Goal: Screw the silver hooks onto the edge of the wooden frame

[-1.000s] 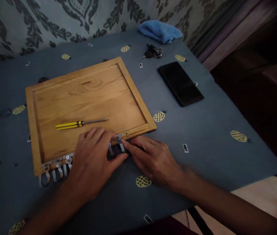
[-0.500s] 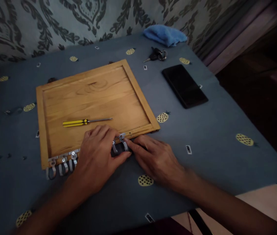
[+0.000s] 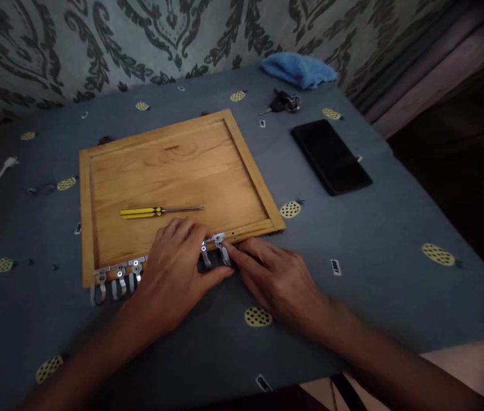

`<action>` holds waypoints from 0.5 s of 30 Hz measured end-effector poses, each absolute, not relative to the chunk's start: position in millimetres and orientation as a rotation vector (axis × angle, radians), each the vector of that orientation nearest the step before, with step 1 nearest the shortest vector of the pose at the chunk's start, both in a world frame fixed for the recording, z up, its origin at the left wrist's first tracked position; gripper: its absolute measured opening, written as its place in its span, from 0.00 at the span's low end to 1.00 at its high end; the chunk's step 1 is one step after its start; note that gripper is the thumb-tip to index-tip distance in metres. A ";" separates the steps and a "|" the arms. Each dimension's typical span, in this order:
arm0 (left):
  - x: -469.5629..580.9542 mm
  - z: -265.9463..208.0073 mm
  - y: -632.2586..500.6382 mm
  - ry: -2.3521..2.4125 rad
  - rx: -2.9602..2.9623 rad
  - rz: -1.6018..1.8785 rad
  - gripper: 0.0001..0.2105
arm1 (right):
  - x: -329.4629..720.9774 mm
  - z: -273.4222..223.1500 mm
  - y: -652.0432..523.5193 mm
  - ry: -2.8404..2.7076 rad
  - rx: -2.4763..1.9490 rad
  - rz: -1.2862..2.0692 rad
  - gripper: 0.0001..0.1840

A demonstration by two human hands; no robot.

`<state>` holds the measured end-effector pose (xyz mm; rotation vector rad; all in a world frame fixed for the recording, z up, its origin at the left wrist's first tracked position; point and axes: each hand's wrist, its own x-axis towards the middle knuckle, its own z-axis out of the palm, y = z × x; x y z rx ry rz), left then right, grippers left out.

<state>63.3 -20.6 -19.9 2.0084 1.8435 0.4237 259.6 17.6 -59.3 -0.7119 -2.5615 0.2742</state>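
Note:
A metal hook rail [image 3: 136, 264] with several silver hooks lies along the near edge of a framed wooden board [image 3: 169, 165]. My left hand [image 3: 177, 274] is closed over the middle of the rail, its fingers on the board's edge and its thumb below the hooks, hiding part of the rail. At the rail's right end, my right hand [image 3: 278, 277] has curled fingers, with the index fingertip against the last hook. A screwdriver [image 3: 141, 212] with a yellow and black handle rests on the board, just beyond my left hand.
On the blue pineapple-print tablecloth [image 3: 379, 228] lie a black phone [image 3: 331, 157], a bunch of keys [image 3: 285, 103] and a blue cloth [image 3: 297, 69] at the back right. A white cable [image 3: 8, 164] is at the far left. A patterned curtain [image 3: 139, 45] hangs behind.
The whole view has shifted slightly, so everything appears a little farther right. Both hands keep the same hold at the rail, and the screwdriver stays put on the board.

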 end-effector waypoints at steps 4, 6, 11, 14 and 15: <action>64.5 -20.3 -21.4 1.864 2.010 0.425 0.16 | 259.9 -59.7 17.4 -2.574 -0.723 0.272 0.18; 65.3 -20.5 -21.6 1.867 2.011 0.432 0.17 | 259.8 -60.0 17.1 -2.578 -0.721 0.272 0.18; 66.0 -20.8 -20.8 1.864 2.007 0.437 0.16 | 259.1 -60.0 17.8 -2.561 -0.708 0.268 0.17; 65.9 -21.1 -20.1 1.864 1.995 0.424 0.16 | 259.4 -60.1 18.6 -2.558 -0.700 0.282 0.17; 65.8 -21.3 -20.2 1.865 1.991 0.424 0.16 | 259.7 -60.2 18.8 -2.562 -0.701 0.292 0.18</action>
